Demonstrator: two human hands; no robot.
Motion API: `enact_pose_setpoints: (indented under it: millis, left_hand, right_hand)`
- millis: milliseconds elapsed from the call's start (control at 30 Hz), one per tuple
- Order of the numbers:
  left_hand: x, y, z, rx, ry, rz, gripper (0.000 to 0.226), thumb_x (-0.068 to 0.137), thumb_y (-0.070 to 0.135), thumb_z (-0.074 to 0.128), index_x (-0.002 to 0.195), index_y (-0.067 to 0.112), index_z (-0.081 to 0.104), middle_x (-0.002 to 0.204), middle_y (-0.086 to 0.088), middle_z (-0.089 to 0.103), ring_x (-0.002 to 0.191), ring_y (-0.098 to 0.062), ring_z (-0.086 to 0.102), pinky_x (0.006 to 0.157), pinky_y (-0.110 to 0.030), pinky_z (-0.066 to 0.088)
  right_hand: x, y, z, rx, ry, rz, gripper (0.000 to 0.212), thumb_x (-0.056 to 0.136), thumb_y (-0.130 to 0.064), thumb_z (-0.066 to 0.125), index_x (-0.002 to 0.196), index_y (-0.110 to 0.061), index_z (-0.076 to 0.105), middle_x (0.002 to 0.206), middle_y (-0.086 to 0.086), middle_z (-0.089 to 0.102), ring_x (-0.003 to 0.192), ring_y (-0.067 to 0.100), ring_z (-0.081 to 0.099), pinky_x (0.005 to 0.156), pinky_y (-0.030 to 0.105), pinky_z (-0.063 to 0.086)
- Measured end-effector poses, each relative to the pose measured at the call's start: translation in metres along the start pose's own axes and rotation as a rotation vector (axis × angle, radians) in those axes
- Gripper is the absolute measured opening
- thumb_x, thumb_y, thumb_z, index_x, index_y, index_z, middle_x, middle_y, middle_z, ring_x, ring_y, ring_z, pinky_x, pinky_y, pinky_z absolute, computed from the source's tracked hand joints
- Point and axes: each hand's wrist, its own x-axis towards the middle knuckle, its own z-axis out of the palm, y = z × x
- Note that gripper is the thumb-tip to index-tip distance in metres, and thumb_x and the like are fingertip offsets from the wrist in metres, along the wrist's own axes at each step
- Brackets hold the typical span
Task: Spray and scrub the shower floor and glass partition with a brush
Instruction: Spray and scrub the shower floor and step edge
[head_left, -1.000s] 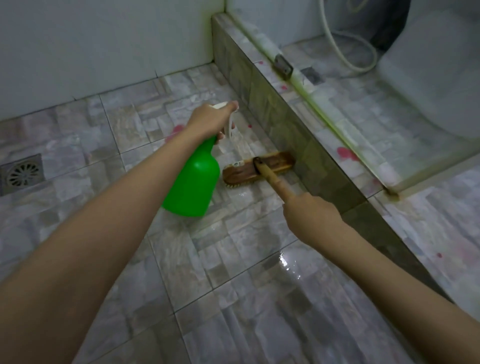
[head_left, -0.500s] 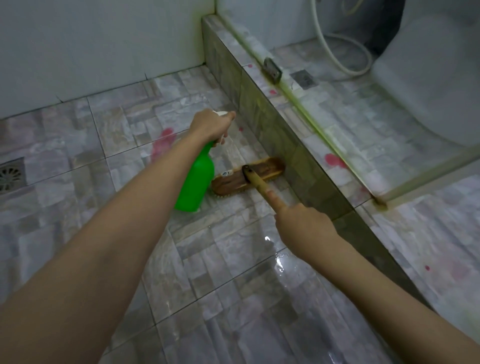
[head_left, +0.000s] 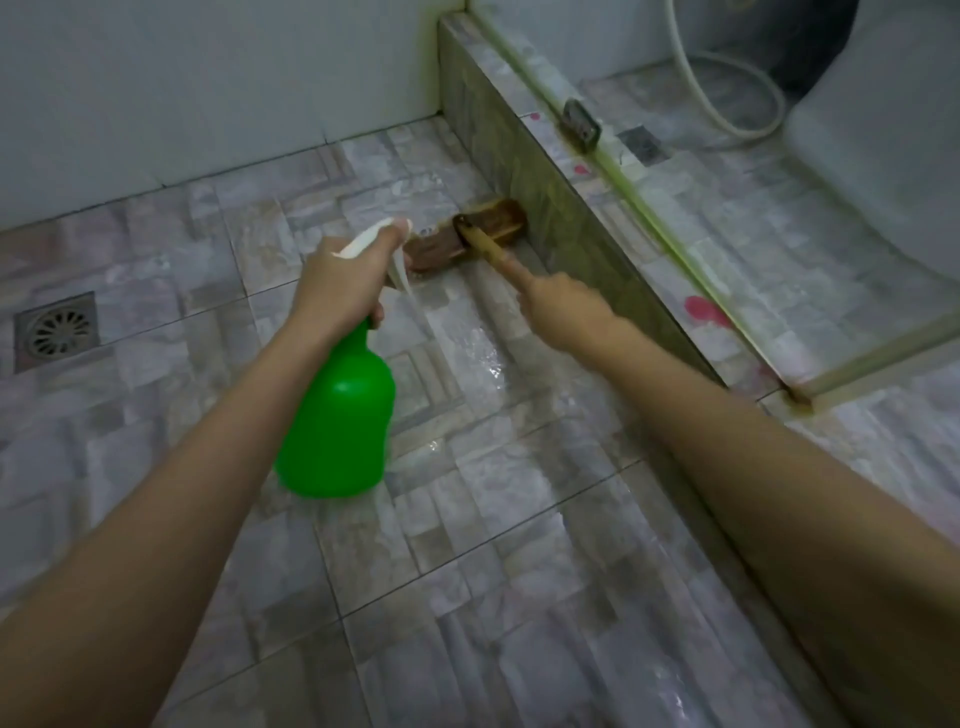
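My left hand (head_left: 343, 283) grips the white trigger head of a green spray bottle (head_left: 337, 415), held above the grey tiled shower floor (head_left: 467, 571) with its nozzle aimed toward the brush. My right hand (head_left: 563, 304) holds the wooden handle of a brown scrub brush (head_left: 488, 226). The brush head rests on the floor against the base of the low tiled curb (head_left: 545, 208). The glass partition (head_left: 779, 260) rises from a greenish-stained track along the top of the curb. Pink stains (head_left: 704, 312) show on the curb top.
A square metal floor drain (head_left: 57, 330) sits at the far left. White wall tiles (head_left: 208, 93) close the back. Beyond the glass are a white toilet (head_left: 883, 156), a looped white hose (head_left: 737, 83) and a metal clamp (head_left: 579, 124) on the track. The floor near the curb is wet.
The brush has slid further along the curb toward the back corner. My left hand with the bottle has come nearer and lower in the view, and the drain shows more at the left.
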Motion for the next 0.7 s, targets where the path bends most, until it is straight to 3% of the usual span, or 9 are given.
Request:
enact_pose_setpoints:
  millis: [100,133,200,267,367,467,533,600,700]
  left_hand:
    - [-0.025,-0.016,-0.012,0.006,0.057,0.023,0.051,0.087,0.065,0.061,0.09,0.018,0.08,0.053,-0.004,0.066,0.031,-0.01,0.05,0.053,-0.027,0.045]
    - [-0.03,-0.019,-0.018,-0.015,0.062,0.026,0.045,0.086,0.066,0.06,0.082,0.026,0.08,0.052,-0.003,0.068,0.032,-0.01,0.051,0.057,-0.03,0.047]
    - [-0.038,-0.024,-0.032,-0.098,0.069,0.007,0.039,0.075,0.073,0.059,0.069,0.039,0.078,0.076,-0.008,0.078,0.036,-0.011,0.054,0.065,-0.036,0.05]
    - [-0.04,-0.025,-0.041,-0.143,0.064,0.001,0.041,0.067,0.076,0.056,0.067,0.039,0.075,0.092,-0.018,0.078,0.037,-0.015,0.052,0.064,-0.036,0.05]
    - [-0.045,-0.024,-0.046,-0.152,0.085,0.003,0.044,0.065,0.078,0.056,0.07,0.036,0.071,0.093,-0.023,0.077,0.036,-0.017,0.052,0.061,-0.034,0.05]
    - [-0.049,-0.022,-0.05,-0.129,0.085,0.009,0.041,0.071,0.076,0.058,0.074,0.038,0.071,0.094,-0.023,0.076,0.035,-0.015,0.052,0.059,-0.032,0.051]
    - [-0.048,-0.025,-0.054,-0.136,0.104,0.026,0.033,0.085,0.066,0.06,0.076,0.036,0.069,0.097,-0.025,0.076,0.036,-0.013,0.051,0.058,-0.029,0.05]
    - [-0.048,-0.028,-0.057,-0.141,0.117,0.042,0.033,0.092,0.06,0.059,0.071,0.036,0.068,0.098,-0.027,0.075,0.037,-0.013,0.051,0.056,-0.028,0.048]
    - [-0.053,-0.029,-0.064,-0.175,0.128,0.038,0.037,0.077,0.072,0.058,0.063,0.042,0.073,0.099,-0.025,0.075,0.038,-0.016,0.053,0.052,-0.027,0.047]
  right_hand:
    - [-0.014,-0.009,-0.006,0.015,-0.058,0.003,0.077,0.098,-0.009,0.032,0.146,-0.052,-0.009,0.089,0.006,0.05,0.057,0.02,0.045,0.055,0.035,0.044]
    - [-0.024,-0.013,-0.004,0.055,-0.068,0.028,0.077,0.098,-0.008,0.031,0.146,-0.052,-0.009,0.088,0.005,0.046,0.056,0.018,0.042,0.053,0.034,0.042]
    - [-0.022,-0.022,0.001,0.071,-0.021,0.016,0.076,0.098,-0.009,0.031,0.145,-0.054,-0.01,0.085,0.01,0.051,0.054,0.02,0.044,0.05,0.032,0.04]
    - [0.01,-0.022,-0.002,0.091,0.03,-0.056,0.069,0.1,-0.015,0.032,0.147,-0.052,-0.002,0.093,0.02,0.061,0.059,0.028,0.054,0.057,0.035,0.046]
    - [0.042,-0.025,-0.021,0.065,-0.028,-0.088,0.059,0.102,-0.021,0.03,0.149,-0.048,0.006,0.108,0.023,0.061,0.065,0.03,0.059,0.057,0.034,0.05]
    - [0.011,-0.029,-0.023,0.071,-0.139,0.028,0.065,0.1,-0.016,0.026,0.144,-0.058,0.003,0.095,0.014,0.054,0.054,0.025,0.058,0.038,0.026,0.044]
    - [-0.008,-0.032,-0.022,0.101,-0.171,0.083,0.067,0.1,-0.015,0.026,0.142,-0.06,0.002,0.089,0.012,0.052,0.054,0.025,0.059,0.035,0.025,0.044]
    - [0.013,-0.034,-0.023,0.062,-0.091,-0.013,0.065,0.1,-0.016,0.029,0.145,-0.056,0.004,0.104,0.02,0.059,0.065,0.031,0.063,0.051,0.035,0.054]
    - [0.06,-0.038,-0.033,-0.041,-0.045,-0.092,0.062,0.101,-0.016,0.032,0.149,-0.046,0.007,0.114,0.02,0.058,0.088,0.037,0.062,0.072,0.039,0.053]
